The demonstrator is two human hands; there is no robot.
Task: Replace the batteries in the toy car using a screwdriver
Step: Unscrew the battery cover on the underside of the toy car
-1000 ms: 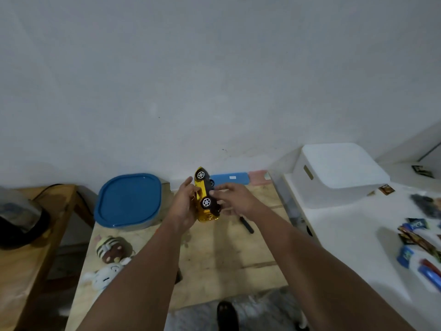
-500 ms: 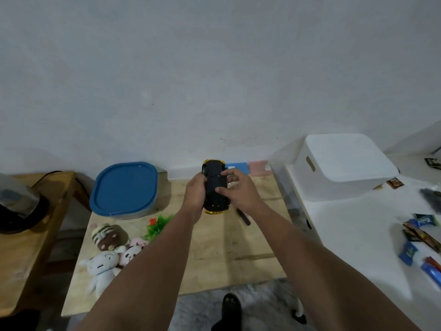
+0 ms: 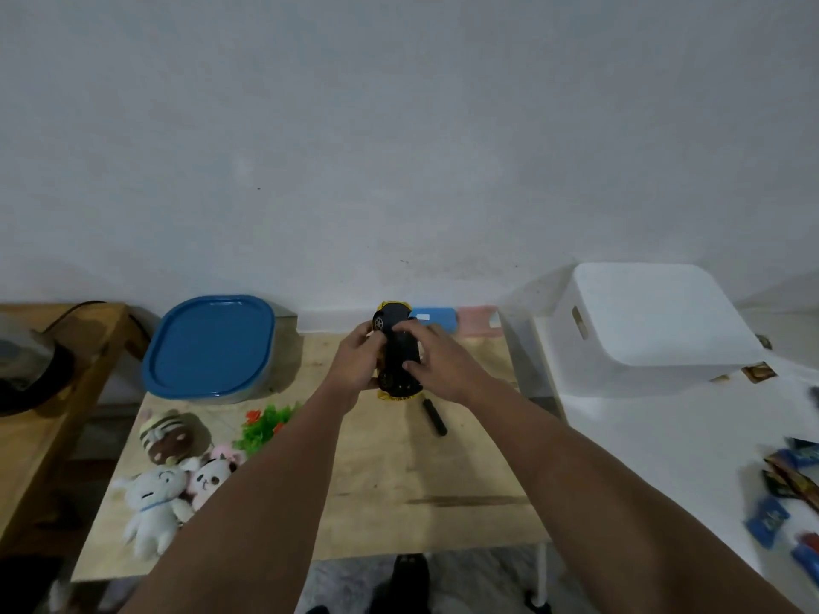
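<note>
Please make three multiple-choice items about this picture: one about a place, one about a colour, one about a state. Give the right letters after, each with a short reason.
1. Where does the black-handled screwdriver lie?
A. on the light wooden table
B. in the right hand
C. on the white lidded plastic box

2. What colour is the lid of the large rounded container?
A. red
B. blue
C. white

3. How is the yellow toy car held?
A. roof up, on the table
B. black underside up, in both hands
C. by one hand only

Answers: 1 A, it lies on the table near the right hand. 2 B, the lid is blue. 3 B, the left hand and the right hand grip it, underside facing up.
</note>
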